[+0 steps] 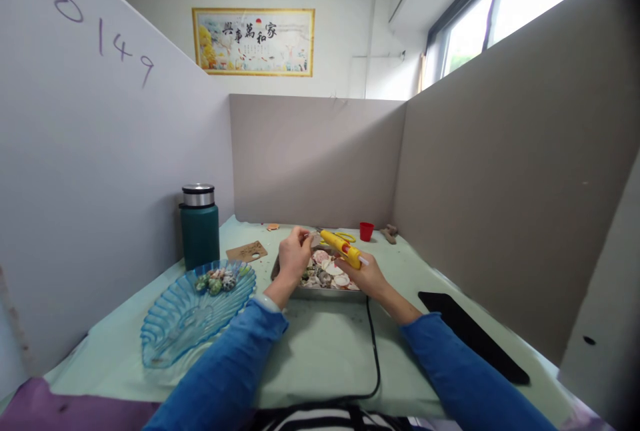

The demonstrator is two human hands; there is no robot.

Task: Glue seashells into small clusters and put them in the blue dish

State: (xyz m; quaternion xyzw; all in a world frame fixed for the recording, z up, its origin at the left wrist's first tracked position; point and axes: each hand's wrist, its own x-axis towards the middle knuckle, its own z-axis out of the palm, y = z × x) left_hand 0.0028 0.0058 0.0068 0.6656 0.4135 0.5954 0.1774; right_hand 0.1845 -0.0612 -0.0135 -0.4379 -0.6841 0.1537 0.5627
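Your right grip (369, 276) is wrapped around the yellow glue gun (342, 248); your left grip (295, 254) pinches a small pale piece (315, 239) just beside its tip. Steady both over the shell tray (327, 294) beneath them, keeping skin clear of the likely hot tip.

My pale green counter (320, 351) carries a blue dish (167, 331) on my left and, beyond it, a green bottle (200, 237) and a brown card (244, 251). A metal tray (325, 294) sits mid-counter, a red cup (367, 231) behind it. A black cord (374, 344) runs toward me; a black slab (473, 337) lies right.
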